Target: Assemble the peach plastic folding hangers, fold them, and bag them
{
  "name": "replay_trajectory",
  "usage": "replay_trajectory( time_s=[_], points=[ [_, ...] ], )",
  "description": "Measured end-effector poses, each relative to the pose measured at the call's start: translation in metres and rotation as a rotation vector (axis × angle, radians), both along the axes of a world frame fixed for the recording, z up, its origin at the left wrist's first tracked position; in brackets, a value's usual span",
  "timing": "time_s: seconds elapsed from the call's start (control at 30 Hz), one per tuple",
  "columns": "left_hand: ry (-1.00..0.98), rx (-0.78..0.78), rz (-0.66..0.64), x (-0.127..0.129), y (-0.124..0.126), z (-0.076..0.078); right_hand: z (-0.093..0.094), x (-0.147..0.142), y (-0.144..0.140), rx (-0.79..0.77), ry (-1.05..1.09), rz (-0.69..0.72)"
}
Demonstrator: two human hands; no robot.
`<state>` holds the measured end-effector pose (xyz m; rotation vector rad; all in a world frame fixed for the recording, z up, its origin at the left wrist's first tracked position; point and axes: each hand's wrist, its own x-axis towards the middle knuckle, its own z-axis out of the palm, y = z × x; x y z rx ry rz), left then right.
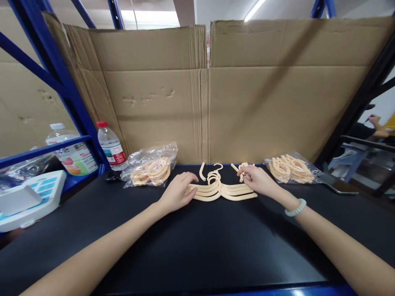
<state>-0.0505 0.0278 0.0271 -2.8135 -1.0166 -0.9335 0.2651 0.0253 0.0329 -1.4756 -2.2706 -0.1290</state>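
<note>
A stack of pale orange plastic hangers (pixel 220 190) lies on the black tabletop (pixel 197 246) near the back. My left hand (pixel 177 192) rests on the stack's left arms, fingers curled over them. My right hand (pixel 258 180) sits at the stack's right end and pinches a small pale orange piece (pixel 242 168) between its fingertips. A single loose hook piece (pixel 202 172) lies just behind the stack. A light bead bracelet (pixel 295 208) is on my right wrist.
A clear bag of hanger parts (pixel 151 168) lies at the left, another bag (pixel 290 168) at the right. A water bottle (pixel 110 146) stands by the blue rack post. Cardboard sheets (pixel 203 94) wall off the back. A white device (pixel 27 199) sits far left. Another person's hand (pixel 378 126) shows far right.
</note>
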Motion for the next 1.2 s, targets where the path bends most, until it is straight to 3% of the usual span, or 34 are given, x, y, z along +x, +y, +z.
replay_trajectory(
  time_s=[0.27, 0.43, 0.57, 0.73, 0.93, 1.1, 1.2],
  points=[
    [0.086, -0.209, 0.315, 0.042, 0.046, 0.021, 0.022, -0.044, 0.056, -0.047, -0.210, 0.100],
    [0.159, -0.366, 0.565, 0.065, 0.072, 0.015, 0.014, -0.066, 0.074, -0.084, -0.342, 0.109],
    [0.190, -0.414, 0.650, 0.071, 0.076, 0.012, 0.006, -0.071, 0.078, -0.071, -0.384, 0.087],
    [0.194, -0.436, 0.690, 0.074, 0.076, 0.017, 0.009, -0.066, 0.077, -0.020, -0.323, 0.065],
    [0.130, -0.490, 0.667, 0.075, 0.075, 0.020, 0.022, -0.058, 0.061, 0.118, -0.019, -0.028],
    [-0.063, -0.607, 0.576, 0.063, 0.072, 0.034, 0.033, -0.056, 0.024, 0.223, 0.246, -0.068],
    [-0.247, -0.721, 0.457, 0.053, 0.061, 0.046, 0.039, -0.053, -0.009, 0.244, 0.382, -0.036]
  ],
)
